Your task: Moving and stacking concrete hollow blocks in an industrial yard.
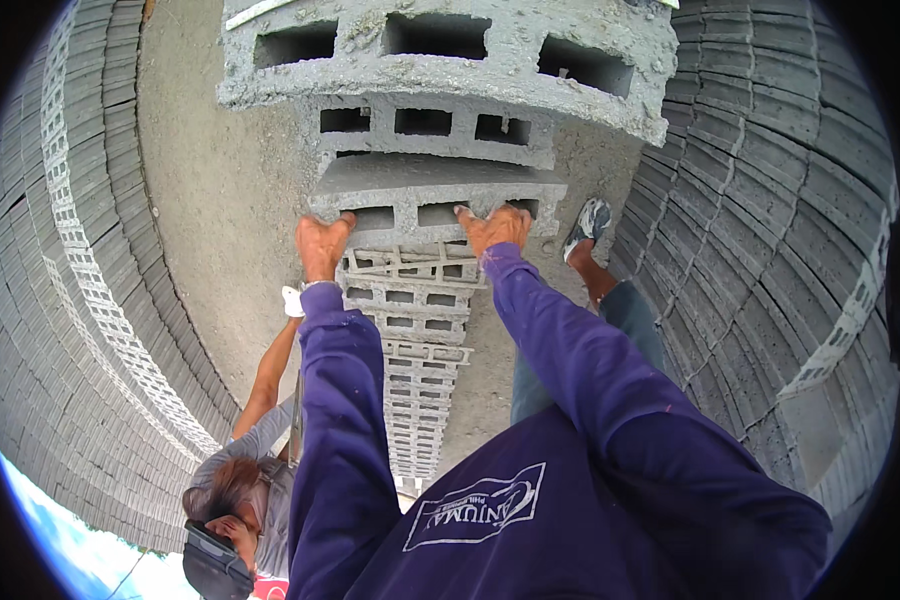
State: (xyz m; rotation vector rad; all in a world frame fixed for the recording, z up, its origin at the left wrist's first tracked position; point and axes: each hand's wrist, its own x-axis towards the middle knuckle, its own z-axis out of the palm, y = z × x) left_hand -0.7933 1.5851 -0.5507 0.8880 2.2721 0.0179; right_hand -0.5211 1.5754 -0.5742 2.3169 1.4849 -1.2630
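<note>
In front of me is a grey concrete hollow block (435, 178), its row of dark openings turned toward me. My left hand (322, 247) is closed on its left end, the thumb at an opening. Toward the right end, the fingers of my right hand (497, 229) curl into the openings. Both arms are in purple sleeves and reach forward. Beyond it are more hollow blocks (538, 150), and a stack of larger-looking blocks (360, 75) stands nearest the top edge. Below my hands runs a long row of stacked blocks (425, 378).
Tall walls of stacked blocks rise at the left (80, 330) and right (760, 200). Sandy ground (220, 180) lies between them. A person in a grey shirt (255, 460) is at lower left, one arm stretched out, with something white (292, 301) at the hand. My shoe (588, 222) is at right.
</note>
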